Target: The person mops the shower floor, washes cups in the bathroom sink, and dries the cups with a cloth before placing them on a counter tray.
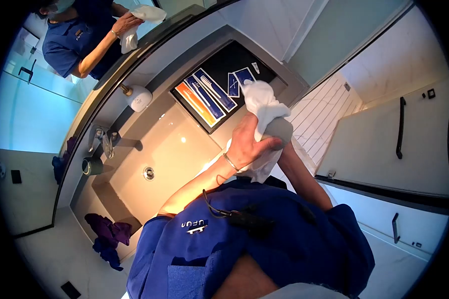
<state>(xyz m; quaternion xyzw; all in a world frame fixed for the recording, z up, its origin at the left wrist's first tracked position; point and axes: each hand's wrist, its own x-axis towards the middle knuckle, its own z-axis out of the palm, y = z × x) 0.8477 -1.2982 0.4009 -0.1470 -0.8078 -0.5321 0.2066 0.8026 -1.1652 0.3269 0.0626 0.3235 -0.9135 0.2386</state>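
My left hand (249, 142) is closed on a white cloth (264, 102), which bunches up above the fingers and hangs below them. Against the cloth, beside my left thumb, is a rounded greyish thing (279, 130), perhaps a cup. My right forearm (304, 182) reaches up to the same spot, but the cloth and the rounded thing hide my right hand. Just beyond the cloth lies a black tray (264, 74) with an orange packet (197, 103), blue toothbrush packets (214, 89) and smaller blue packets (233, 84).
At left is a sink basin (184, 164) with a drain (148, 173), a faucet (105, 142), a soap bottle (138, 98) and a dark green cup (92, 166). Purple and blue cloths (107, 231) lie at the basin's lower left. A mirror runs behind; a door handle (400, 128) is at right.
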